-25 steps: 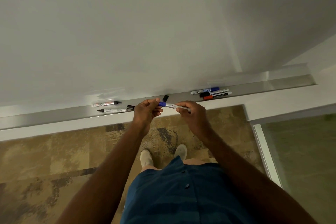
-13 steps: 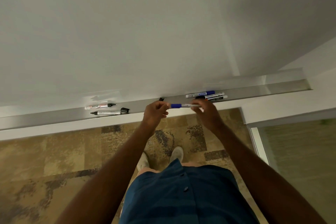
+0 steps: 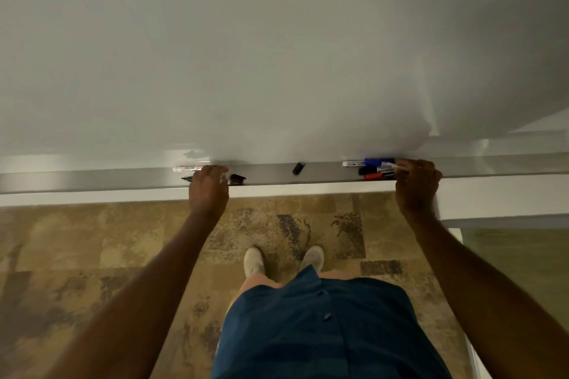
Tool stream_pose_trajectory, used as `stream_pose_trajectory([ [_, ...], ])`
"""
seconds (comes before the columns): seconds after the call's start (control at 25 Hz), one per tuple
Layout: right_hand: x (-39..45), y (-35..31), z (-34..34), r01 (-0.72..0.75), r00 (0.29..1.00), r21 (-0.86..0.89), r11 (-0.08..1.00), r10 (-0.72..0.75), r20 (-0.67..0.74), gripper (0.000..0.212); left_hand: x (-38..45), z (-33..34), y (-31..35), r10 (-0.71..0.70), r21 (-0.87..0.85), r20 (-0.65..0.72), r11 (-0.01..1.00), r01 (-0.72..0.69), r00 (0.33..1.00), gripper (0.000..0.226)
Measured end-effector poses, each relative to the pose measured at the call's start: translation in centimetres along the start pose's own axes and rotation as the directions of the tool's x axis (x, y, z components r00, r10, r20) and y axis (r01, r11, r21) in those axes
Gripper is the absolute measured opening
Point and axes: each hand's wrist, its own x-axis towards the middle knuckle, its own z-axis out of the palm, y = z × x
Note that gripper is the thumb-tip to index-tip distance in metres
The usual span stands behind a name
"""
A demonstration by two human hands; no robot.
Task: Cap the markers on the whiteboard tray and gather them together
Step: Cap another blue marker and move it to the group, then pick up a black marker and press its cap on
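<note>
The grey whiteboard tray (image 3: 323,174) runs across the view. My left hand (image 3: 209,186) is curled down over an uncapped black marker whose tip (image 3: 184,178) sticks out to the left. Its black cap (image 3: 237,179) lies just right of that hand. A white marker with a red label (image 3: 187,168) lies behind the hand. At the right, my right hand (image 3: 417,184) pinches the barrel of a blue-capped marker (image 3: 388,166) and holds it against a group: a blue marker (image 3: 368,162), a black one (image 3: 368,170) and a red one (image 3: 374,176).
A loose black cap (image 3: 298,168) lies alone mid-tray. The whiteboard (image 3: 277,55) rises directly behind the tray. Below are patterned carpet (image 3: 92,240), my shoes (image 3: 254,260) and a glass panel (image 3: 517,255) at the right.
My right hand carried the capped blue marker right to the group of markers. My left hand let go of it and moved left onto the uncapped black marker.
</note>
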Motion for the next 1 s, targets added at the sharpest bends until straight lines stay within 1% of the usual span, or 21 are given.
stream_pose_trajectory([
  [0.08, 0.0, -0.5, 0.1, -0.026, 1.0, 0.024, 0.999, 0.026, -0.015, 0.035, 0.6, -0.3, -0.8, 0.022, 0.062, 0.03, 0.998, -0.024, 0.999, 0.025],
  [0.2, -0.8, -1.9, 0.1, -0.111, 0.991, 0.149, 0.983, 0.121, -0.064, 0.029, 0.9, -0.4, -1.8, 0.052, 0.117, 0.103, 0.991, -0.064, 0.993, 0.031],
  [0.24, -1.3, -2.7, 0.2, -0.111, 0.987, 0.19, 0.975, 0.131, -0.092, 0.027, 1.0, -0.3, -2.0, 0.063, 0.12, 0.122, 0.99, -0.077, 0.991, 0.032],
  [0.28, -2.0, -3.8, 0.3, -0.068, 0.988, 0.218, 0.974, 0.097, -0.121, 0.025, 0.9, -0.2, -2.2, 0.069, 0.125, 0.138, 0.988, -0.087, 0.988, 0.033],
  [0.32, -2.9, -5.0, 0.7, 0.019, 0.991, 0.235, 0.972, 0.013, -0.135, 0.023, 0.9, -0.1, -2.4, 0.071, 0.13, 0.151, 0.987, -0.091, 0.986, 0.034],
  [0.36, -3.8, -6.4, 1.1, 0.135, 0.987, 0.246, 0.96, -0.107, -0.123, 0.021, 0.8, -0.1, -2.5, 0.072, 0.13, 0.164, 0.987, -0.094, 0.984, 0.035],
  [0.4, -4.7, -8.1, 1.6, 0.25, 0.968, 0.255, 0.934, -0.238, -0.081, 0.019, 0.7, 0.0, -2.7, 0.079, 0.129, 0.177, 0.986, -0.102, 0.981, 0.036],
  [0.48, -6.3, -11.7, 2.6, 0.43, 0.888, 0.254, 0.866, -0.456, 0.052, 0.023, 0.5, 0.0, -3.1, 0.11, 0.128, 0.204, 0.982, -0.138, 0.973, 0.037],
  [0.56, -7.1, -15.0, 3.6, 0.558, 0.795, 0.223, 0.799, -0.592, 0.132, 0.031, 0.6, -0.1, -3.3, 0.135, 0.135, 0.212, 0.977, -0.166, 0.968, 0.036],
  [0.6, -7.3, -16.2, 3.9, 0.602, 0.758, 0.188, 0.776, -0.63, 0.169, 0.036, 0.8, -0.3, -3.3, 0.14, 0.138, 0.21, 0.975, -0.171, 0.968, 0.035],
  [0.64, -7.4, -17.1, 4.2, 0.627, 0.734, 0.147, 0.765, -0.643, 0.217, 0.041, 0.9, -0.4, -3.4, 0.141, 0.142, 0.205, 0.975, -0.172, 0.968, 0.034],
  [0.68, -7.6, -17.6, 4.4, 0.632, 0.726, 0.114, 0.767, -0.637, 0.261, 0.044, 1.1, -0.5, -3.5, 0.141, 0.146, 0.202, 0.974, -0.172, 0.969, 0.031],
  [0.76, -8.0, -18.0, 4.7, 0.599, 0.744, 0.094, 0.795, -0.596, 0.301, 0.041, 1.3, -0.6, -3.5, 0.137, 0.142, 0.192, 0.976, -0.166, 0.972, 0.023],
  [0.84, -8.4, -18.1, 4.9, 0.55, 0.772, 0.126, 0.826, -0.56, 0.3, 0.035, 1.3, -0.5, -3.4, 0.135, 0.119, 0.174, 0.98, -0.156, 0.975, 0.015],
  [0.92, -8.5, -18.1, 4.9, 0.527, 0.78, 0.14, 0.838, -0.542, 0.311, 0.034, 1.1, -0.4, -3.1, 0.151, 0.082, 0.142, 0.983, -0.164, 0.978, 0.013],
  [1.0, -8.1, -18.1, 4.8, 0.517, 0.782, 0.121, 0.848, -0.525, 0.336, 0.036, 0.9, -0.6, -2.4, 0.204, 0.011, 0.07, 0.979, -0.205, 0.976, 0.014],
])
